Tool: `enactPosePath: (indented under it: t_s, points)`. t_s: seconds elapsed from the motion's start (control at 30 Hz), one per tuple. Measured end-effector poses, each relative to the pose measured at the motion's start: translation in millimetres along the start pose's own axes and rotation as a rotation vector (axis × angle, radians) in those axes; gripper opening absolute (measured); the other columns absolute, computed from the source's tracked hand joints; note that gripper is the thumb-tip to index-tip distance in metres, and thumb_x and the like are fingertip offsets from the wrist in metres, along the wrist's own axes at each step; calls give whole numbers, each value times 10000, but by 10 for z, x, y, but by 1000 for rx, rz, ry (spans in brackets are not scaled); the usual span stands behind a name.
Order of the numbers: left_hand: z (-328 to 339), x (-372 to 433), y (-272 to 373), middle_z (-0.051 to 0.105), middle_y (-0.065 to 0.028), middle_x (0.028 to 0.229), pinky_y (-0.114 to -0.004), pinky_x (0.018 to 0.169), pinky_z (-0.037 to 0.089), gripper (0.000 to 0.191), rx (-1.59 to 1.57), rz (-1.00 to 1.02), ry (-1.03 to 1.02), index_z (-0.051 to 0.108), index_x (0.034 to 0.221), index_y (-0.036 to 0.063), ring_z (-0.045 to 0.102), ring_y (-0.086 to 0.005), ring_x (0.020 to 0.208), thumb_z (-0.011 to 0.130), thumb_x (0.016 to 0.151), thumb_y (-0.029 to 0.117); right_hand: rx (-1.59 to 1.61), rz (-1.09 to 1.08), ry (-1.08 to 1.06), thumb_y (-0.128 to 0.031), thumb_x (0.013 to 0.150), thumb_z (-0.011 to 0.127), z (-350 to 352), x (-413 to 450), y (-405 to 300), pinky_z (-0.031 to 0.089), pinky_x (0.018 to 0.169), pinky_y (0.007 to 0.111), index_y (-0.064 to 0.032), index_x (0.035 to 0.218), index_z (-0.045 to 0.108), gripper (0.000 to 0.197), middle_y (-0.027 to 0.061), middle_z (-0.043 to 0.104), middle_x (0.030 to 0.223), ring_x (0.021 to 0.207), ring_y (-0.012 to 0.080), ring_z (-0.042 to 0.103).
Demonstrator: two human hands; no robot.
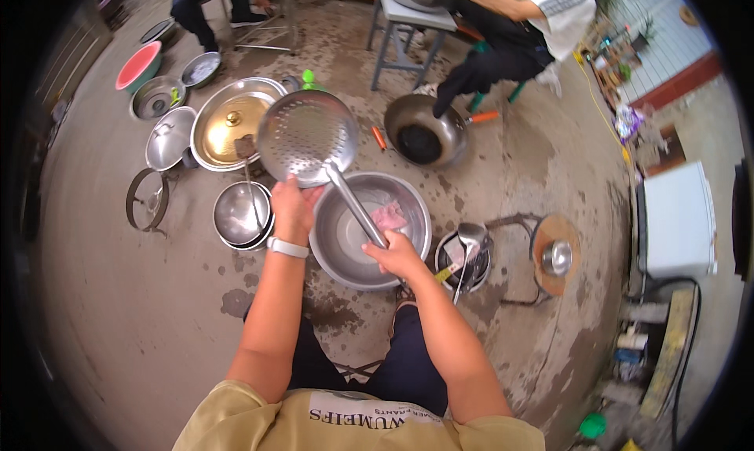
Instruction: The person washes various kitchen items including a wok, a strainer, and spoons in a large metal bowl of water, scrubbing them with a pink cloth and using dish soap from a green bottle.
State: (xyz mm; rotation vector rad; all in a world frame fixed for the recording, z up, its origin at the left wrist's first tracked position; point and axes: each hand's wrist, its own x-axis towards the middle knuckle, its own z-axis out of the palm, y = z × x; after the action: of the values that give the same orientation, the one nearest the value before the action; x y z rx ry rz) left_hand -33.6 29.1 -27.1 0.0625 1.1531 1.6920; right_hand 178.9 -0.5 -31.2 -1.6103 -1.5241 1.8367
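A large perforated metal skimmer (308,127) is held up in front of me, its round bowl tilted. My left hand (293,212) grips the near rim of that bowl, thumb on top and fingers partly hidden beneath. Around the end of the tubular handle closes my right hand (396,254). Below the handle a wide metal basin (330,242) stands on the floor, with a wet pink cloth (389,214) inside. Stacked metal bowls (238,209) sit to the left; a long-handled utensil rests across them.
A large pan with a gold-coloured lid (227,130) stands front left. A wok (412,115) lies ahead, beside a seated person's leg (500,77). At right are a pot of utensils (465,268) and a low stool (554,227) bearing a small metal bowl.
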Motion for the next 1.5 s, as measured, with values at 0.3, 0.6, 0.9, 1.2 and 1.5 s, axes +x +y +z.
enactPosePath:
  t_s: [0.3,0.6,0.9,1.2,1.5]
  points:
    - [143,-262,26,461,-203,1206,-442,925,438,265,59,72,-62,360,1169,-26,516,-327,1082,336,920,61,-304,-118,313,-289,674,689,-130,-20,-32,457,604,347,-41,778,611,280,125,590,651,626,250,584]
    - [245,-497,-396,542,-131,1158,-370,928,378,365,54,-282,-173,461,1157,20,519,-249,1054,402,933,301,-239,-228,404,-226,667,666,15,-156,-211,474,686,409,-50,794,623,221,169,622,766,765,340,603]
    - [462,-664,-513,604,-126,1003,-288,797,480,269,244,-18,-323,505,1099,-42,593,-184,892,480,927,164,-100,-334,481,-186,675,689,115,-29,-142,472,633,352,1,786,617,229,153,615,689,669,271,619]
    - [595,-809,-606,601,-93,989,-272,754,498,297,383,92,-382,499,1154,-34,588,-147,864,513,915,141,66,-345,419,-84,673,616,-22,-185,-177,473,725,401,3,960,554,306,198,621,873,845,346,605]
    - [592,-896,-595,621,-109,971,-258,747,490,299,344,100,-439,515,1144,-46,599,-141,818,535,905,133,-100,-618,652,-45,659,679,-31,-337,-108,485,730,382,1,1003,539,375,163,582,907,824,311,600]
